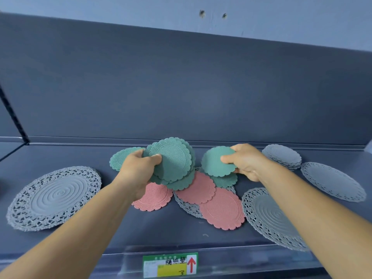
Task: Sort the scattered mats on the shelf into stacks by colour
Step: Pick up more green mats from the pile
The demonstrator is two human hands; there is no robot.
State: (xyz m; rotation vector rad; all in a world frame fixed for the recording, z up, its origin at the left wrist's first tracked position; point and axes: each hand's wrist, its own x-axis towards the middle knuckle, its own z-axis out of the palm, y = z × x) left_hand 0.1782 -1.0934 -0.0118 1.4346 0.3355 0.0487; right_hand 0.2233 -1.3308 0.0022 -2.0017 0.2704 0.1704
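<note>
Green and yellow, a price label (170,264) with a red arrow sits on the shelf's front edge, nearest the camera. Just behind it both forearms reach over the shelf (60,244).

At the middle of the shelf the left hand (138,172) curls round a small bunch of green mats (173,160), thumb on top and fingers underneath, holding them tilted up off the shelf. Close beside it, the right hand (246,162) pinches a single green mat (216,161) at its right rim, thumb on the upper face.

One more green mat (118,159) lies flat behind the left hand, and another green one (225,181) lies under the pinched mat. Three pink mats (201,195) lie under and in front of the hands, two overlapping on a grey lace mat (186,204).

Towards the left end rests a stack of large grey lace mats (53,198). Near the front edge on the right lies another large grey lace mat (267,216). Towards the back right corner stands a stack of small grey mats (282,157), with a flat grey mat (333,181) just beside it.
</note>
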